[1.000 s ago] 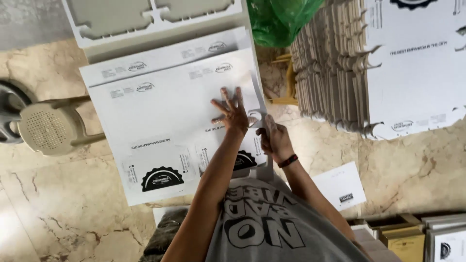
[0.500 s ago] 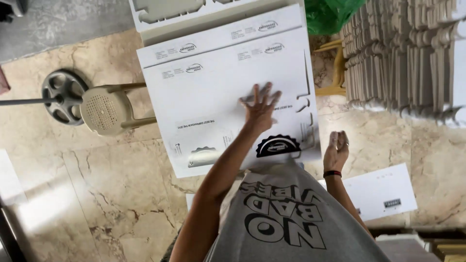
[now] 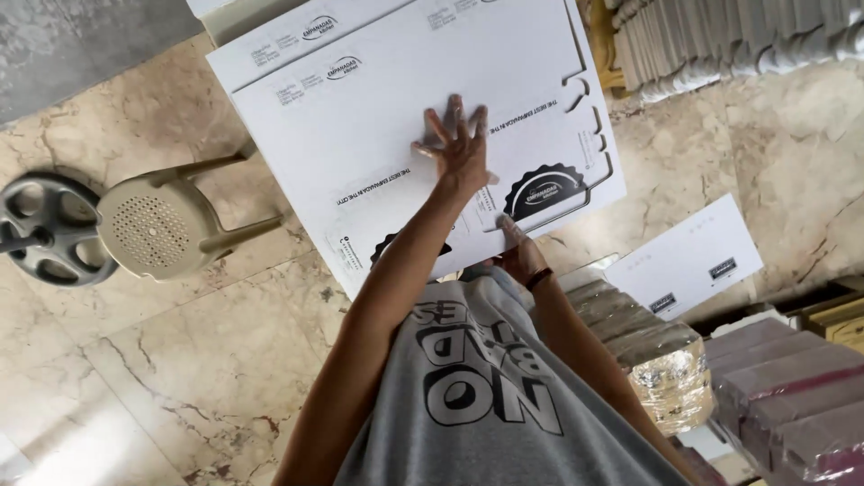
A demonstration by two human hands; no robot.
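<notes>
While the left hand (image 3: 461,148) presses flat, fingers spread, on the white cardboard sheet (image 3: 360,117), the right hand (image 3: 515,247) pinches its edge

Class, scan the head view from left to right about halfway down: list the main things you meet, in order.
Dark spoked wheel → beige plastic stool → flat white printed cardboard sheet → left hand spread on it → small white card on the marble floor.

Flat white die-cut cardboard sheet (image 3: 360,117), black scalloped emblem near edge, lying tilted on marble floor.
</notes>
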